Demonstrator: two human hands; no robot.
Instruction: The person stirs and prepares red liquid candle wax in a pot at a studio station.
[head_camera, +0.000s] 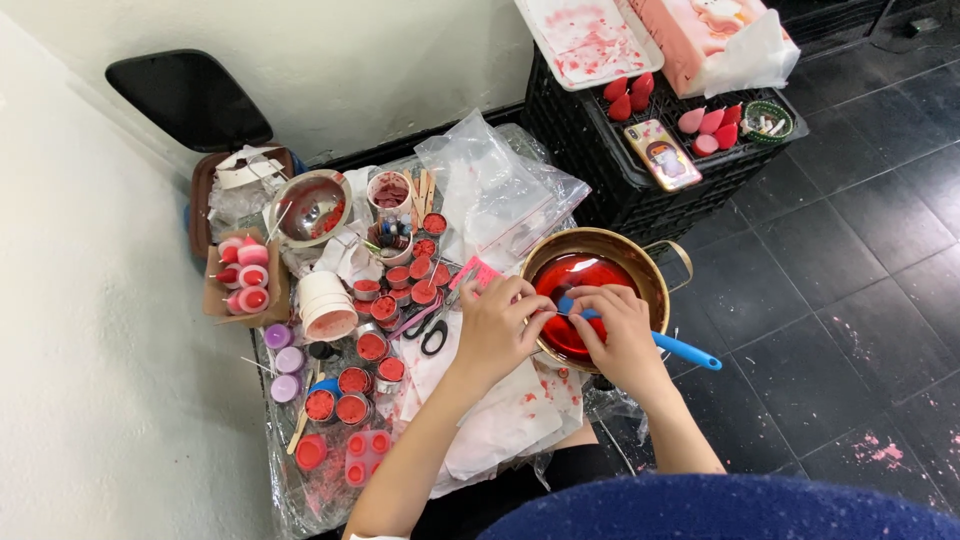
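My left hand (503, 325) and my right hand (620, 335) meet over the near rim of a brass pot (655, 275) filled with dark red liquid. The fingertips of both hands pinch something small between them; it is too small to tell what it is. A blue-handled tool (685, 350) lies under my right hand, its handle sticking out to the right past the pot's rim. Whether my right hand grips the tool cannot be told.
Several small red-filled tins (372, 346), purple cups (284, 360), black scissors (430, 330), a steel bowl (310, 205) and plastic bags (500, 190) crowd the low work surface. A black crate (620, 190) behind holds a phone, red drop-shaped pieces and a stained white tray (585, 40).
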